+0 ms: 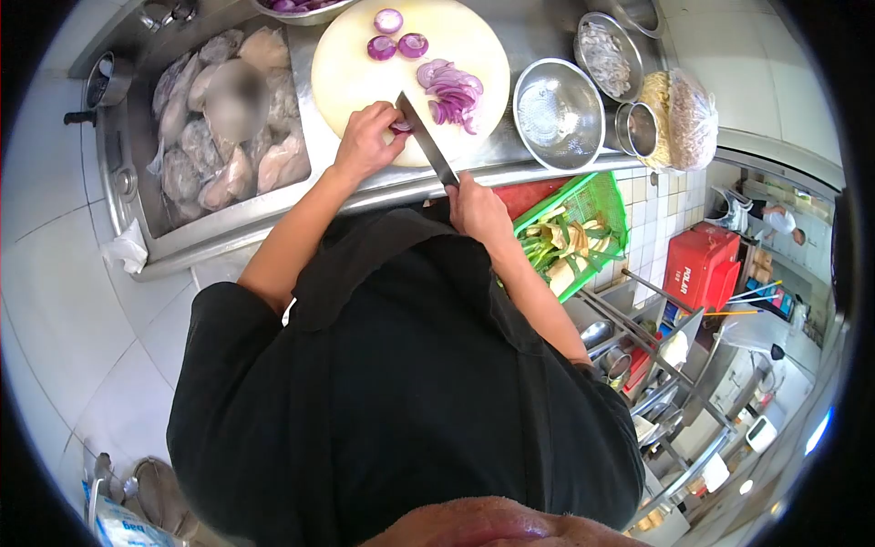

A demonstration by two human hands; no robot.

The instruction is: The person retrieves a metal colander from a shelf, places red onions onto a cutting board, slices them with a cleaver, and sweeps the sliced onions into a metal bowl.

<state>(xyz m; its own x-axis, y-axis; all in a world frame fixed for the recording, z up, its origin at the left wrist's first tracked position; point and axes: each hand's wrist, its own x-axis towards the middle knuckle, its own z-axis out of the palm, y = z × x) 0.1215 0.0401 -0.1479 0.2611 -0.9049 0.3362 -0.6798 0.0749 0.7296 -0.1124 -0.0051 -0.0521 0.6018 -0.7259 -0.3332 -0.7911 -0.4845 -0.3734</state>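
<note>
My right hand (478, 208) is closed round the handle of a kitchen knife (427, 141), whose blade points up and left across the near part of a round white cutting board (346, 73). Against the blade's left side, my left hand (370, 137) has its fingers curled over a piece of red onion (400, 126), mostly hidden under the fingertips. Sliced red onion (453, 94) lies in a loose pile to the right of the blade. Farther back on the board sit three cut onion pieces (388, 22) with purple rims.
Left of the board, a sink (137, 205) holds bagged raw meat (228, 173). A metal colander (559, 114), a bowl of pale strips (606, 56) and filled plastic bags (690, 118) stand right. Below the counter is a green basket (622, 214) of vegetables. Another person (779, 221) is far right.
</note>
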